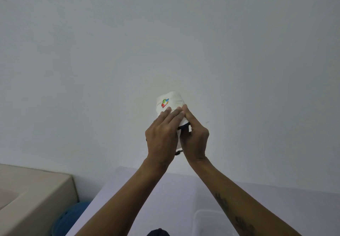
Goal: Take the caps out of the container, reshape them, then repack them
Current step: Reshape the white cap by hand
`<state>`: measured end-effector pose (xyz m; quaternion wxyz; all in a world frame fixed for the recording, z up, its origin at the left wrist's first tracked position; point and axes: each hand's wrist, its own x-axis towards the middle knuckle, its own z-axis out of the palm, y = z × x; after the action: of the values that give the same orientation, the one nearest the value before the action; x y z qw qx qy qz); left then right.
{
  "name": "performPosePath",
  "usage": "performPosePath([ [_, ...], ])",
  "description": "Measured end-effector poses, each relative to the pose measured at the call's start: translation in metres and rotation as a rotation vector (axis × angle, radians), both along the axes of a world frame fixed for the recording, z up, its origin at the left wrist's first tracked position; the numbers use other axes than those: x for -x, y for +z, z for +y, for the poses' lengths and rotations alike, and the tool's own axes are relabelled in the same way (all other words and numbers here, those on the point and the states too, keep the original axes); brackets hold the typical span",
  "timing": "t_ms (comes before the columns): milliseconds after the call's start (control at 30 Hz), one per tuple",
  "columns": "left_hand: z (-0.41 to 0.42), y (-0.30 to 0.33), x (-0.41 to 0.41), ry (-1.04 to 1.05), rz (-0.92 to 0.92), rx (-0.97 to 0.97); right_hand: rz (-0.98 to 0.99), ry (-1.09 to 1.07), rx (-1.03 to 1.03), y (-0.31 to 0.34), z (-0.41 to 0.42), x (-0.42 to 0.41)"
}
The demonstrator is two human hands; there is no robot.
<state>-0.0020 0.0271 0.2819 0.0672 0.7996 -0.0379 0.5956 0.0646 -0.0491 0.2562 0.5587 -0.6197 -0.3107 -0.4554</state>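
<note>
White cap (pixel 170 103) held up between left hand (pixel 161 134) and right hand (pixel 195 136), both grips closed on it; soft, light, best held by crown sides.

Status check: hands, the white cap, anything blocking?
Both hands, left hand and right hand, grip the white cap, raised before the wall. Clear container below. Nothing blocking.
</note>
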Motion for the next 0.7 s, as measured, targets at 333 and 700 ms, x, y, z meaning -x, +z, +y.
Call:
performPosePath([
  [333, 0.011, 0.022, 0.026, -0.18, 0.512, 0.114, -0.023, 0.051, 0.063, -0.009, -0.011, -0.013],
  [700, 0.038, 0.034, 0.036, -0.731, 0.777, 0.755, -0.026, 0.015, 0.006, 0.005, -0.015, -0.016],
])
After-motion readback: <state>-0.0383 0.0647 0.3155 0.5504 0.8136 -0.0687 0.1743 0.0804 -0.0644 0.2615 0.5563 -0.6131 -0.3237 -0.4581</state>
